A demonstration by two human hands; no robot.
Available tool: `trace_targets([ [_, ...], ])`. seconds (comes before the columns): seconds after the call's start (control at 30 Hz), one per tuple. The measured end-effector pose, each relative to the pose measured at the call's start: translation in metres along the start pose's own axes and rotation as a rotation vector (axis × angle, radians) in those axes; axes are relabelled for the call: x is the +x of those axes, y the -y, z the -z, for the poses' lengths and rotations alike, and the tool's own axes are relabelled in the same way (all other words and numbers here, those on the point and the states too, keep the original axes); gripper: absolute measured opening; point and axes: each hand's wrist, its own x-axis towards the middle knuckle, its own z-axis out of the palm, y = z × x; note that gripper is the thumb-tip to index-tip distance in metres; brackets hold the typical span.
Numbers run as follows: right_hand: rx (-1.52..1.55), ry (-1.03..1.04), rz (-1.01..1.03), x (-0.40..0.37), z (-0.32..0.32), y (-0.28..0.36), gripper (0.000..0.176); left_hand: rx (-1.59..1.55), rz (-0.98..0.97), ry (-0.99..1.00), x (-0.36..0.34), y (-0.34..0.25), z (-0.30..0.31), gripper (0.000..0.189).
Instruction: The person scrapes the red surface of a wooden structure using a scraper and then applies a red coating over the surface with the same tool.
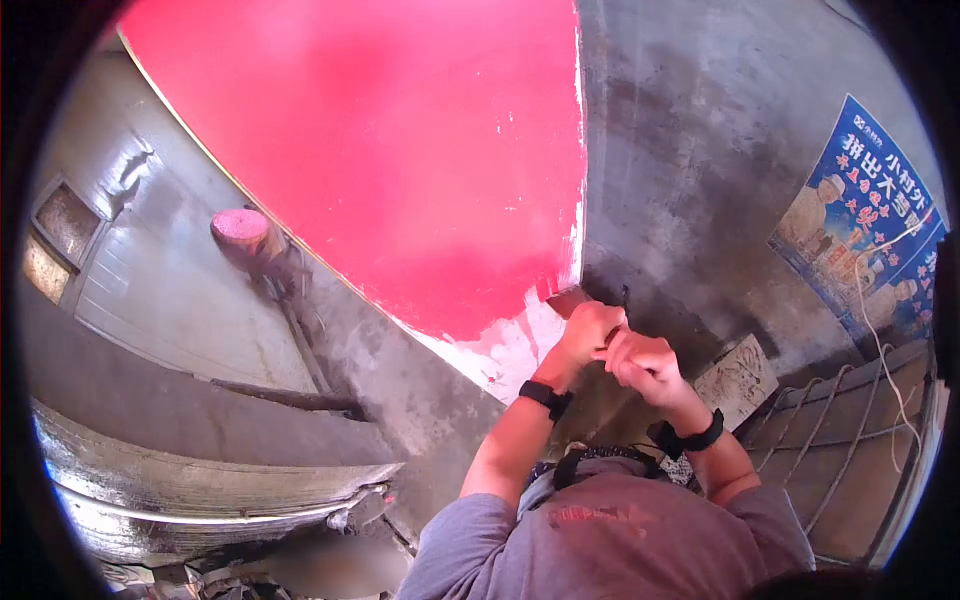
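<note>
My left hand (590,330) and my right hand (640,362) are clasped together around the handle of a paintbrush (568,300). Its bristle end presses on the lower right corner of a red-painted wall panel (400,150), where white unpainted patches (510,350) show. A thin dark tip of the handle (625,293) sticks up above my fingers. Both wrists wear black bands. My grey shirt carries a red smear on the chest.
Bare grey concrete wall (700,130) lies right of the red area, with a blue poster (870,220) on it. A pink-topped round object (242,230) stands at the left. A wire grid (850,440) and a small printed board (738,378) are at the lower right.
</note>
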Motion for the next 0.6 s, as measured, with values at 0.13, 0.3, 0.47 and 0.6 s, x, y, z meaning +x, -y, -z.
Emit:
trace_targets([
  [0.13,0.01,0.054,0.191,0.007,-0.004,0.03,0.016,-0.023,-0.042,-0.015,0.023,-0.041,0.027,0.019],
  [0.3,0.005,0.012,0.13,-0.006,-0.005,-0.003,0.018,-0.03,0.017,0.071,0.007,-0.018,0.017,0.014],
  [0.47,0.09,-0.001,-0.005,0.0,0.004,-0.015,0.019,-0.012,0.065,0.031,0.001,-0.007,0.007,0.016],
  [0.6,0.034,0.055,0.184,0.013,-0.004,0.029,0.016,-0.007,-0.019,-0.018,0.025,-0.04,0.031,0.022],
])
